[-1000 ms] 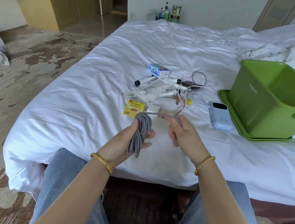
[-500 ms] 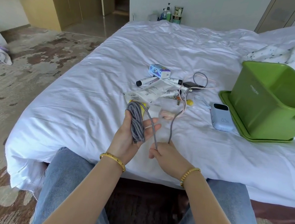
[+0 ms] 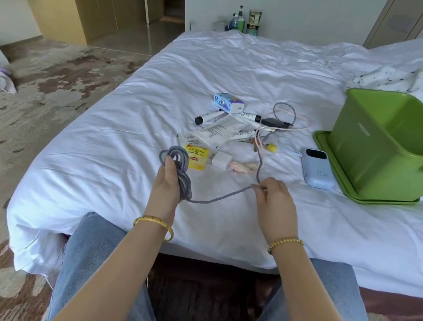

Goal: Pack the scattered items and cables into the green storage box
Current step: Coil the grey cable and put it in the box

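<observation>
We hold both forearms out over our knees, each wrist ringed by a gold bracelet. Our left hand [image 3: 169, 181] is raised with its back toward us, the fingers curled round a bundle of grey cable [image 3: 181, 172] that is looped over the hand, the thumb pressed against the coils. Our right hand [image 3: 274, 200] sits to the right at about the same height, palm down, its fingertips [image 3: 259, 189] pinching the loose strand that runs across from the bundle.
</observation>
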Motion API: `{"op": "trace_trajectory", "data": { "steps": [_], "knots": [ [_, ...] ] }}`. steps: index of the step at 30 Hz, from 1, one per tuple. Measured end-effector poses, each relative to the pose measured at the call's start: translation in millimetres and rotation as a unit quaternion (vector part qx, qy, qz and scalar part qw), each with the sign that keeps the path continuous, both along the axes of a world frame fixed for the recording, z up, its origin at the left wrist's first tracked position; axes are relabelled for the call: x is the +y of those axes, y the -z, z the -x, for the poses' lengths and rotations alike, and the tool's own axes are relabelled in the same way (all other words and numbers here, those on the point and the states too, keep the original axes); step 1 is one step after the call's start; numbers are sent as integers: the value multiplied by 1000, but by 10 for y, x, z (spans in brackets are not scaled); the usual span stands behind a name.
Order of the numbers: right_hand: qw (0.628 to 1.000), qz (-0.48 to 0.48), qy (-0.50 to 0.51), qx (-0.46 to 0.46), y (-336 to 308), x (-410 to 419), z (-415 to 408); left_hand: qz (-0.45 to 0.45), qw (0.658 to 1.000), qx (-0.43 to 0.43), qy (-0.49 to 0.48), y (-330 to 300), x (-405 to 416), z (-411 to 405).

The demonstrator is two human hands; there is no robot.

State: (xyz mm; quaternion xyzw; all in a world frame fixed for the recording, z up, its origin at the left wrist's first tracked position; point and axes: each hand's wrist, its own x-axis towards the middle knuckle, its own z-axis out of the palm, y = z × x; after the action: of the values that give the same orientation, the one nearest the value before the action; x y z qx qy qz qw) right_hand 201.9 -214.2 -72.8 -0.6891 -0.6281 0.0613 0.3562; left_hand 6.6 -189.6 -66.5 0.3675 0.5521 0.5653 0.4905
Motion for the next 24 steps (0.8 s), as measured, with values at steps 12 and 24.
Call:
{"op": "trace_trajectory", "data": {
  "steps": [12,24],
  "knots": [
    [977,-128,-171,14,-575,-58,227,-47,918,337,206,125,-239,-230],
    [965,-160,-177,-105,-509,-78,298,-3,880,342,330,166,-199,-130]
  ]
}}
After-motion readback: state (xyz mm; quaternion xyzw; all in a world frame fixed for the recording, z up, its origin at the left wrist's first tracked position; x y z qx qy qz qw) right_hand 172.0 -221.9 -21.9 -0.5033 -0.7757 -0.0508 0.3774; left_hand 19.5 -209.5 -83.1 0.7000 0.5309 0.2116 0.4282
